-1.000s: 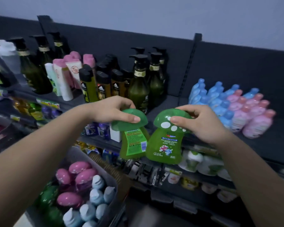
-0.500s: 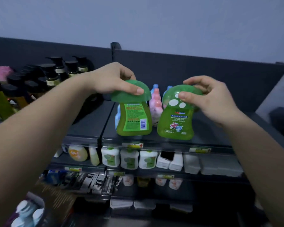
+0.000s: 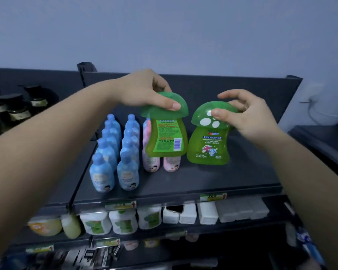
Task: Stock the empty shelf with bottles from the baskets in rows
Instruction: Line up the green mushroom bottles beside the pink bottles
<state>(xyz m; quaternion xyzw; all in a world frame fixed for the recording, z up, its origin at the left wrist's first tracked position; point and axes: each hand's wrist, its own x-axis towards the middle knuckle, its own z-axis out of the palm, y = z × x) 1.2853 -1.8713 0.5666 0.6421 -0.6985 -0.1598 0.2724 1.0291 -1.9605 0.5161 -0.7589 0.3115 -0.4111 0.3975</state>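
Two green mushroom-shaped bottles are over the dark top shelf (image 3: pixel 213 180). My left hand (image 3: pixel 142 90) grips the cap of the left green bottle (image 3: pixel 166 139), held in the air with its back label toward me, in front of the pink bottles (image 3: pixel 170 164). My right hand (image 3: pixel 250 115) holds the spotted cap of the right green bottle (image 3: pixel 209 147) between thumb and fingers, index finger lifted. Its base is at the shelf surface, to the right of the pink rows. Two rows of blue bottles (image 3: pixel 115 152) stand further left.
Dark pump bottles (image 3: pixel 14 108) stand on the neighbouring shelf section at the left. White bottles (image 3: pixel 123 221) and white boxes (image 3: pixel 207 212) fill the shelf below. The shelf's back panel rises behind the rows. A white object with a cable (image 3: pixel 324 102) sits at the far right.
The view has swung right and risen from the basket to the top shelf. Both hands carried the green bottles up and forward, and the right one has come down to the shelf surface.
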